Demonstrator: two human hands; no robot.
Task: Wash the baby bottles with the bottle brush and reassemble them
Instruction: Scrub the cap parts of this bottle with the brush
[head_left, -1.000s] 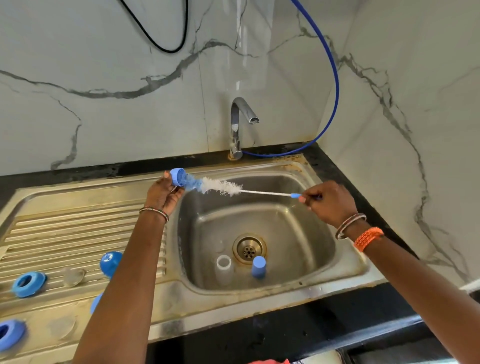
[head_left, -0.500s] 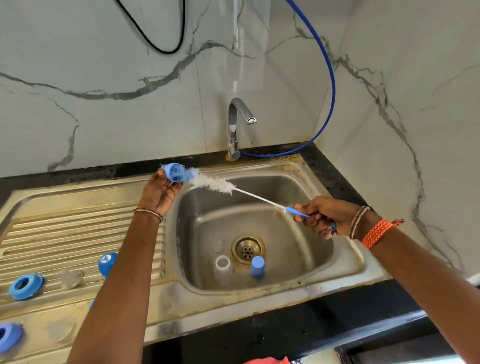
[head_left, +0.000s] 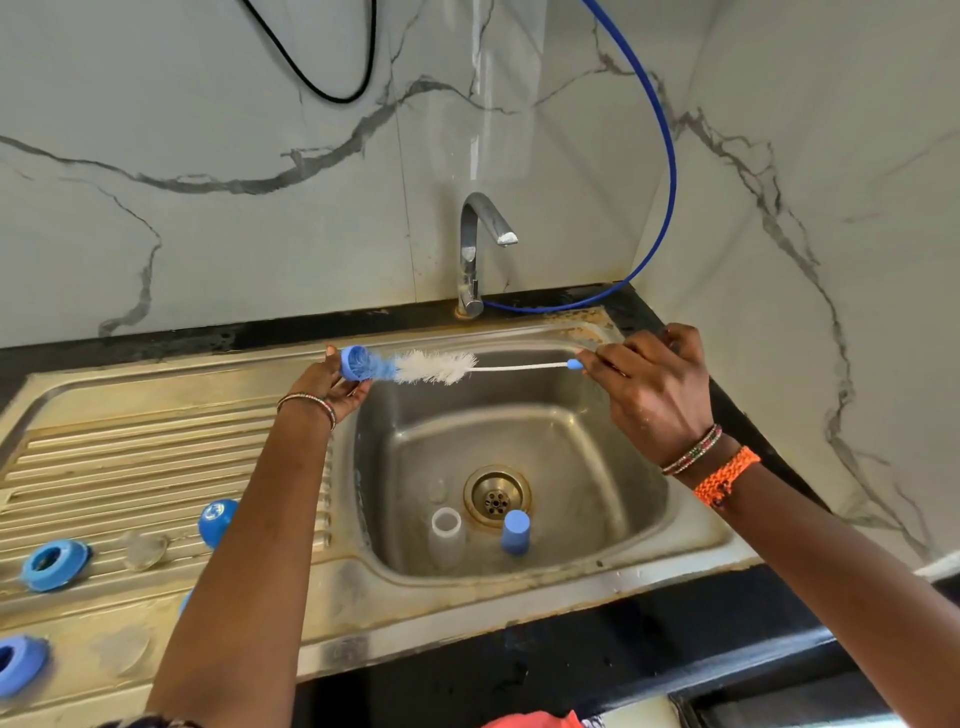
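Blue cap is small, light hard plastic, likely wet so slippery; best held by the rim and outer wall, as now. Left hand has its grip closed on it, fingertips pinching from below and behind, mouth turned toward the brush, held above the sink's back-left rim. Bottle brush is light; thin wire stem looks flexy, bristles soft, so push force should stay low and along the axis or the stem will bow. Blue tip bristles sit in the cap mouth, white bristles outside it. Right hand grips the handle end, fingers curled round it, wrist raised over the sink's back-right corner, stem about level. Both forearms extended over the basin. A clear bottle and another blue cap stand in the basin near the drain; blue rings lie well apart on the drainboard.
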